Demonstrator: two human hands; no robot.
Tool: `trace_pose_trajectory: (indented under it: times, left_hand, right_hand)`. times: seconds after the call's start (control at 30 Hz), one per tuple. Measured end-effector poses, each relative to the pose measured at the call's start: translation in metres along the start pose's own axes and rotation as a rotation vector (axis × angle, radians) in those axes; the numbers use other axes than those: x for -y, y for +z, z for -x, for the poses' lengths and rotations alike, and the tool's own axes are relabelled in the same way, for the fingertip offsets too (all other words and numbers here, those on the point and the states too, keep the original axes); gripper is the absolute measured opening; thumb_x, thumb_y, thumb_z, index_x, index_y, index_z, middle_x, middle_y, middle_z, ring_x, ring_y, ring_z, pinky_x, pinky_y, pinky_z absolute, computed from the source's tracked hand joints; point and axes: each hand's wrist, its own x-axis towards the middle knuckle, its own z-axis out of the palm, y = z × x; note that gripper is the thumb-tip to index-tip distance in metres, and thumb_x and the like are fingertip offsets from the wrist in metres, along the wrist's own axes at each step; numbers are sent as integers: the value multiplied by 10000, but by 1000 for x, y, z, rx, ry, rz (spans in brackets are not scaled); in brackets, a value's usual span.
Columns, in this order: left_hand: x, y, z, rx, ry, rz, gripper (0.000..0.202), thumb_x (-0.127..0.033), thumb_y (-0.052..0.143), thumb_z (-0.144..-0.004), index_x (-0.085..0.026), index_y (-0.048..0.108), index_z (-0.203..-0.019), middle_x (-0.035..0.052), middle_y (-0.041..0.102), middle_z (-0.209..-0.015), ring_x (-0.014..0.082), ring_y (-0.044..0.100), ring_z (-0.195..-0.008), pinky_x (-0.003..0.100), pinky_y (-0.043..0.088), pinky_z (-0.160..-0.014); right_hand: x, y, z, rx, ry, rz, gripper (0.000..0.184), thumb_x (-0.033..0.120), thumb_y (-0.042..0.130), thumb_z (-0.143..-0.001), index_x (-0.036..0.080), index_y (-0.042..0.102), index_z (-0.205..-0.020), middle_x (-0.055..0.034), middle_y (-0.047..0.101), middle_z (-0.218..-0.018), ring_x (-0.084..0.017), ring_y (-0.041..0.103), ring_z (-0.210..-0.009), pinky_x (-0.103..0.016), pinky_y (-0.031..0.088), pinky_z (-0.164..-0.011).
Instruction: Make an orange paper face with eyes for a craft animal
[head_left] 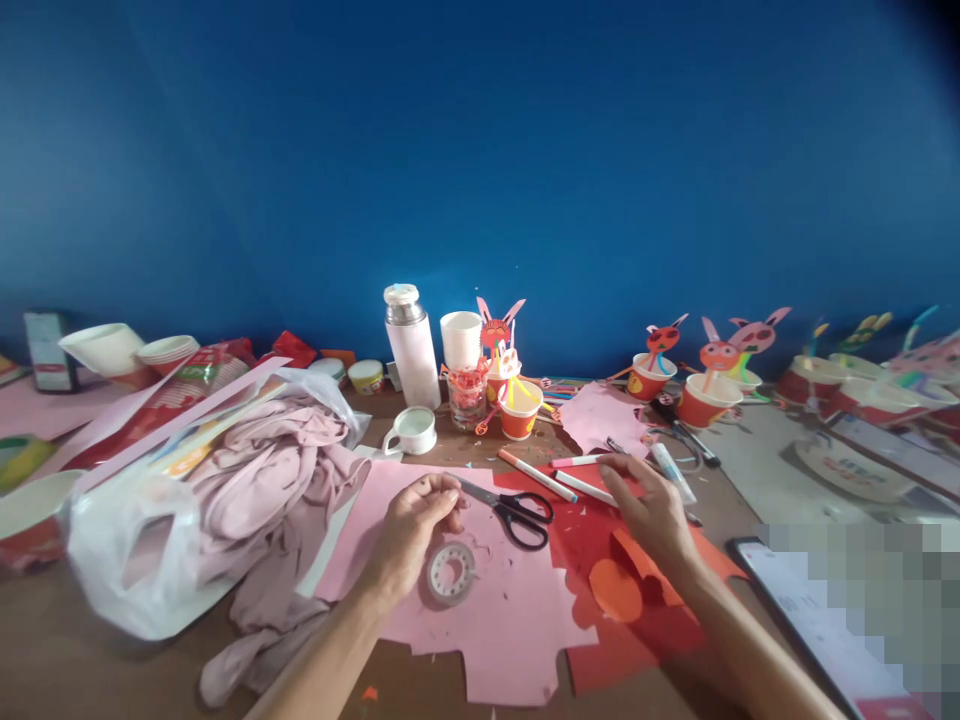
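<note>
My left hand (420,520) is over the pink paper (517,620), its fingers curled together; whatever they pinch, if anything, is too small to make out. Just below it lies a roll of clear tape (451,573). Black-handled scissors (517,510) rest on the paper, blades pointing toward that hand. My right hand (651,510) hovers over the red paper (600,660), fingers stretched out and thumb apart. Its fingertips are beside a pink-capped marker (574,461) and a white marker (585,488). An orange-capped marker (536,474) lies left of them.
Paper cups with rabbit figures (519,408) stand along the blue wall, more of them (705,398) at right. A white flask (412,350) and white mug (412,430) stand behind the paper. A plastic bag with pinkish cloth (262,460) fills the left; a tablet (802,610) lies right.
</note>
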Motion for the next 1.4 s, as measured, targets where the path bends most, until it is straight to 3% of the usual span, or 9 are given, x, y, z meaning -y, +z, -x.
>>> trace_pose_trajectory:
  times: [0.2,0.43,0.7,0.8,0.9,1.03,1.17,1.27,1.4]
  left_hand:
    - [-4,17,6,125,31,-80,192,-296,591,-689,-142,511,-770,1,604,-662,78,511,-505,202,415,-511]
    - [9,34,21,324,113,-413,111,-260,477,-776,-160,519,-759,10,574,-686,102,526,-568,202,428,-531]
    - [19,7,21,297,120,-580,139,-289,455,-805,-186,541,-767,6,579,-697,110,504,-555,189,404,-504]
    - [16,-1,17,194,163,-583,113,-272,471,-798,-189,537,-758,-1,571,-664,114,505,-552,200,414,-530]
    - [11,4,16,133,213,-508,84,-258,497,-780,-184,529,-759,4,575,-666,122,528,-572,218,439,-573]
    - [9,23,16,175,219,-397,103,-270,492,-792,-175,527,-813,13,587,-708,121,546,-580,218,444,-545]
    - [13,33,12,185,163,-269,189,-287,516,-785,-157,528,-921,18,601,-723,111,548,-575,216,439,-535]
    - [15,30,9,159,94,-171,247,-305,563,-742,-142,539,-926,18,604,-707,109,542,-547,226,440,-522]
    - [13,24,10,108,38,-52,211,-312,622,-675,-141,558,-780,20,609,-687,102,529,-531,225,438,-516]
  right_hand:
    - [-21,-5,-10,-112,78,39,300,383,430,-826,176,646,-842,-41,704,-726,-186,634,-659,-271,473,-591]
    - [-20,8,-2,-10,-115,158,248,297,438,-832,202,655,-761,-43,687,-775,-190,608,-727,-307,399,-696]
    - [-8,21,10,104,-256,324,202,250,484,-844,222,667,-763,-15,657,-716,-170,587,-714,-295,339,-698]
    - [-14,12,4,81,-212,382,216,228,450,-856,222,657,-792,-19,674,-789,-180,597,-786,-300,343,-718]
    - [-23,1,-4,51,-136,448,230,241,428,-857,217,655,-827,-29,679,-819,-193,601,-814,-313,353,-718]
    - [-34,-17,-13,13,-1,558,229,272,437,-837,222,657,-880,-54,680,-890,-224,593,-870,-342,365,-711]
    - [-50,-32,-19,-54,185,671,303,357,442,-826,210,636,-1006,-144,648,-1010,-301,567,-917,-434,375,-713]
    - [-62,-36,-20,-45,280,707,335,441,514,-768,171,675,-883,-187,656,-906,-341,580,-866,-468,388,-673]
    - [-64,-39,-23,-54,269,684,357,484,498,-767,176,674,-810,-182,662,-863,-342,579,-838,-484,388,-676]
